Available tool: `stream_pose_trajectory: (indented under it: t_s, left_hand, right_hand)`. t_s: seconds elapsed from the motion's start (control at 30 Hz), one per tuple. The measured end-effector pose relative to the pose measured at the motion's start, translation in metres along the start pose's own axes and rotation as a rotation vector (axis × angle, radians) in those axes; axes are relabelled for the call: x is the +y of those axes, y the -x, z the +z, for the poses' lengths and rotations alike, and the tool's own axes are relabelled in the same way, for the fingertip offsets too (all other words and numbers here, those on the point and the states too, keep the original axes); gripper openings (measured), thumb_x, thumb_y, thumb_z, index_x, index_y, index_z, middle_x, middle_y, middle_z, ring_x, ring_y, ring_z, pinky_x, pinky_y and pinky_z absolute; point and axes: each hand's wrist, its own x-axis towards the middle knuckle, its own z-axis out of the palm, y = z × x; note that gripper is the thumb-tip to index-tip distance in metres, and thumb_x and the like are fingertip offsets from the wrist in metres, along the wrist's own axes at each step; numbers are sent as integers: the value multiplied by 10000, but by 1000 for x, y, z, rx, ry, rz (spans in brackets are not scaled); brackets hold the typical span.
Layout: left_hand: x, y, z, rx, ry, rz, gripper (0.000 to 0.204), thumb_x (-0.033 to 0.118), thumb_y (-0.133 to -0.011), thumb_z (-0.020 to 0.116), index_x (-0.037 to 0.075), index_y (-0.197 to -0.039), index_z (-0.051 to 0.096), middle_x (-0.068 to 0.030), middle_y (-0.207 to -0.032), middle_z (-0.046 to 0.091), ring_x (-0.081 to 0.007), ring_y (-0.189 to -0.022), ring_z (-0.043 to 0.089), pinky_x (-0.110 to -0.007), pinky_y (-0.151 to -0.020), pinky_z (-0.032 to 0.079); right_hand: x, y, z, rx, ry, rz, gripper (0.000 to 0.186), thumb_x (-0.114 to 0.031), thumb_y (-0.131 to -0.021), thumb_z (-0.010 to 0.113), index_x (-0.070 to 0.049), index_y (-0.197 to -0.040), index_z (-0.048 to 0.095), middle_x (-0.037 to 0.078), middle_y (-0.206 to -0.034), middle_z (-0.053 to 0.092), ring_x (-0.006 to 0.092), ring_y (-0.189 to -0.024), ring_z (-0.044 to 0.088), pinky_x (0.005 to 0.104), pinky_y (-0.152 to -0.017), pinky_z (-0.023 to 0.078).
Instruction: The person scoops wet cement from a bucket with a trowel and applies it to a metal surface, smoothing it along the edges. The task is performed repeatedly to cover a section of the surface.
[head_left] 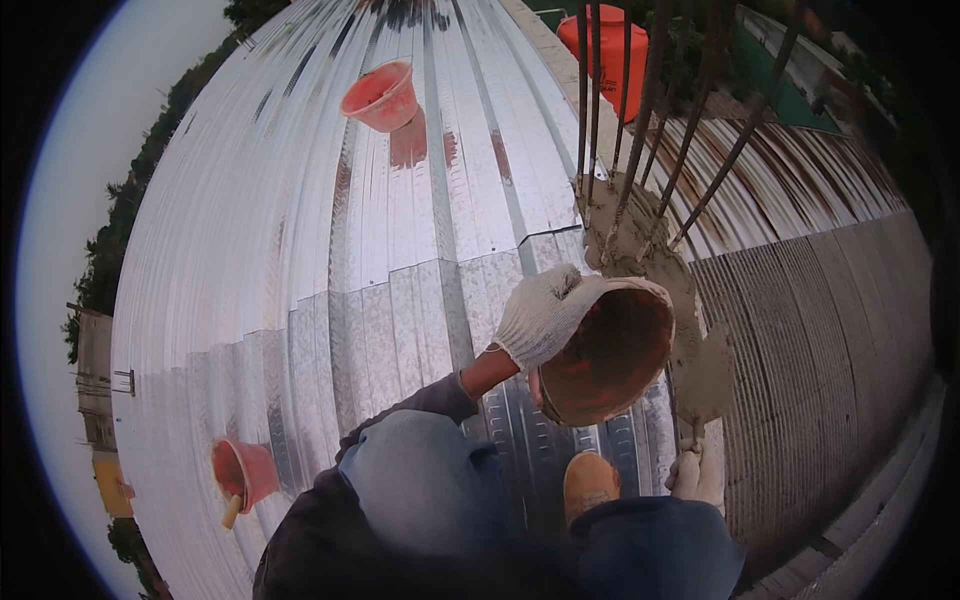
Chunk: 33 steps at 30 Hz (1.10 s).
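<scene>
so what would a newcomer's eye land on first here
Probably the tilted bucket just right of centre, its open mouth showing, held by the gloved left hand. Next, perhaps, the dark steel rods rising from grey mortar at upper right. The bright silver roof also stands out, spreading across the middle and left.

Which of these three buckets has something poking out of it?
The lower-left bucket: a tan, stick-like piece juts from its mouth. Nothing protrudes from the upper bucket or the held bucket in the left hand.
</scene>
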Motion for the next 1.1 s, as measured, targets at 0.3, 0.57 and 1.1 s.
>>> stream_pose_trajectory:
  t_s: [0.3,0.57,1.1]
  left_hand:
    - [13,1,-4,-48,250,-234,537,493,-1077,694,-38,-1001,725,-198,-800,678,-278,-674,582,-418,-705,537]
    - [40,-5,20,-81,108,-168,518,522,-1078,644,31,-949,745,-172,-767,721,-354,-760,747,-447,-735,570]
    - [29,-69,28,-332,486,-209,422,412,-1154,541,60,-1042,745,-12,-757,655,-111,-610,574,-316,-510,450]
  right_hand:
    - [-89,-31,18,-121,1075,-610,300,-243,-1023,738,-46,-1234,656,160,-954,735,337,-889,795,458,-729,622]
    - [-95,-55,69,-219,1623,-728,279,-169,-949,748,3,-1158,679,129,-912,762,271,-794,815,397,-648,630]
    - [-118,-86,63,-341,1662,-839,306,-147,-858,824,14,-1102,734,144,-890,797,291,-787,822,396,-660,634]
